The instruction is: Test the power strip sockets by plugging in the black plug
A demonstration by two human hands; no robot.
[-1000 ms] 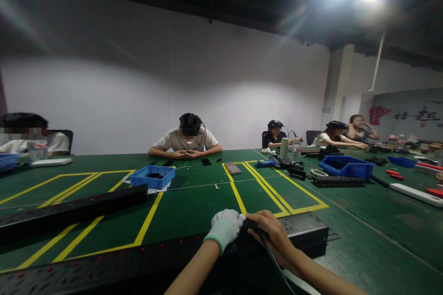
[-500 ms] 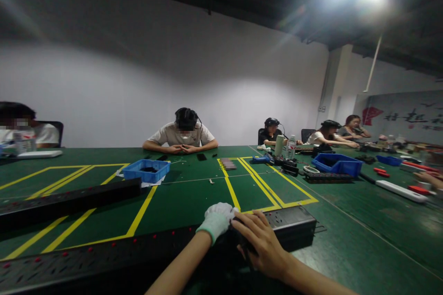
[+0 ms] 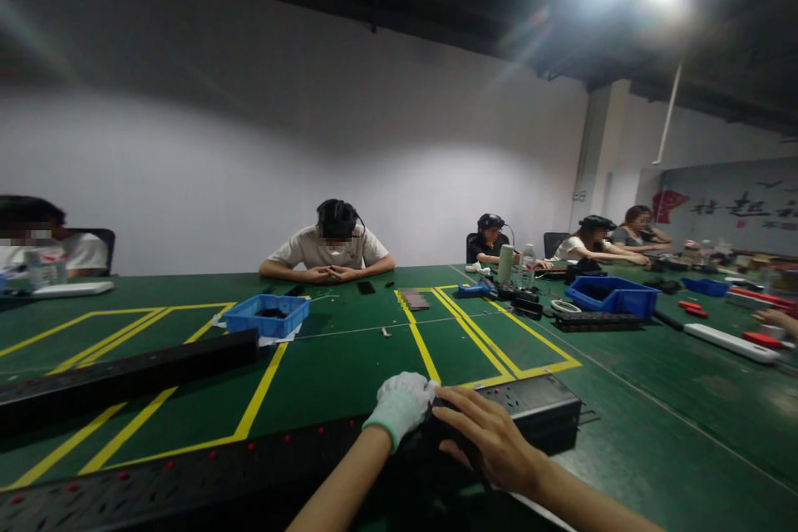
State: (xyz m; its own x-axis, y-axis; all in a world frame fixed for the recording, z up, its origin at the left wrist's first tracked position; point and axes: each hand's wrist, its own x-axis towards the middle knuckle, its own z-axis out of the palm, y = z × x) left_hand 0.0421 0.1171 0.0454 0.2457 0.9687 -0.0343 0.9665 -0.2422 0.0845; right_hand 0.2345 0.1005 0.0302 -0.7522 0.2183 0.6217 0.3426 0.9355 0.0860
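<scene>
Table (image 3: 654, 424): green top marked with yellow tape lines; it carries everything listed below.
Strip (image 3: 187, 478): long black power strip with red dots, lying along the near edge in front of me; its right end stops right of centre.
Second strip (image 3: 125, 370): black, farther off on the left, well apart from the first.
Person (image 3: 330, 249): seated at the far side, hands joined on the table.
Bin (image 3: 267, 316): blue, just beyond the second strip's right end.
Right hand (image 3: 492, 440): bare, fingers spread, lying flat on the strip near its right end.
Left hand (image 3: 402, 403): white glove, curled on top of the strip, touching my right fingertips; I cannot tell whether it grips anything.
</scene>
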